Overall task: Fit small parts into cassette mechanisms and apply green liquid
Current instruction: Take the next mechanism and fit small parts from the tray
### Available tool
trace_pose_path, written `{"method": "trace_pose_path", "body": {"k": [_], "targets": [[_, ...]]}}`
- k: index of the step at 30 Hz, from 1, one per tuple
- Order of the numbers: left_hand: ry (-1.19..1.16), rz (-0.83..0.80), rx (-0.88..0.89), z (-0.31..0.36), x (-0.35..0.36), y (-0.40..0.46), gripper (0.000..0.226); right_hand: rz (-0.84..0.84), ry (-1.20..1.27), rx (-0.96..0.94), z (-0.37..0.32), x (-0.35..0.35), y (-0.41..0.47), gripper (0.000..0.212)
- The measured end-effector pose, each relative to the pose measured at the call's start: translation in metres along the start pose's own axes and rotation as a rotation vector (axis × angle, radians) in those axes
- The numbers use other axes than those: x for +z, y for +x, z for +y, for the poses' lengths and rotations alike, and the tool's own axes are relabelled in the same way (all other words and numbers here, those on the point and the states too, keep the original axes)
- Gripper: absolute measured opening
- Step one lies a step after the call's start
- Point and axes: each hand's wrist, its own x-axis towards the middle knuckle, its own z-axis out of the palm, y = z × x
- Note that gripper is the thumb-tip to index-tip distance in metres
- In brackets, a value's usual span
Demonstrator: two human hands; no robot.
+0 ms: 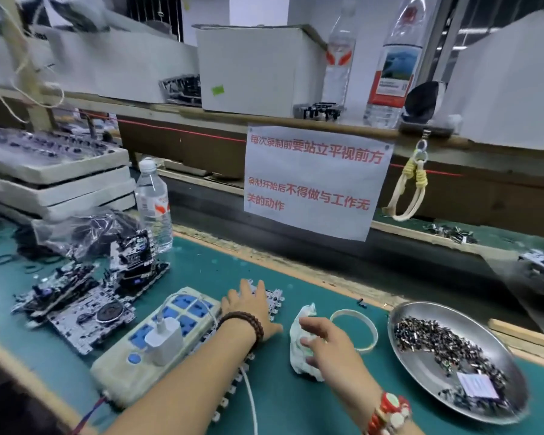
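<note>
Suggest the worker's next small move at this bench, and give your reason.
Probably lift the right hand off the crumpled white cloth and reach to the metal dish for one small part. The left hand already lies flat on the cassette mechanism, steadying it, and neither hand holds a part yet.

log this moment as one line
left hand flat on cassette mechanism | right hand on crumpled tissue | metal dish of small parts untouched
</note>
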Motion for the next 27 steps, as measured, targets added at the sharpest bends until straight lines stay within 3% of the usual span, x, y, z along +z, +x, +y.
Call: {"method": "trace_pose_path", "body": {"k": [4,8,11,14,17,22,27], "targets": [[0.079,-0.091,-0.021,-0.007,0.003,0.015,0.097,0.191,0.028,-0.107,-0.006,-0.067,-0.004,0.025],[-0.020,-0.024,-0.016,-0.001,0.003,0.016,0.095,0.421,-0.326,-0.022,0.015,-0.130,0.008,0.019],[-0.131,0.027,-0.030,0.008,-0.002,0.013,0.093,0.342,-0.642,0.163,0.041,-0.143,0.019,0.023],[-0.270,0.109,0.022,0.027,-0.009,0.003,0.085,0.250,-0.749,0.206,0.054,-0.143,0.026,0.040],[-0.449,0.123,0.146,0.054,-0.014,-0.017,0.080,0.184,-0.773,0.185,0.056,-0.139,0.031,0.043],[-0.564,-0.072,0.318,0.093,0.008,-0.064,0.097,0.215,-0.840,0.147,0.059,-0.136,0.031,0.016],[-0.451,-0.209,0.372,0.108,0.045,-0.100,0.090,0.235,-0.846,0.171,0.064,-0.141,0.018,0.016]]}}
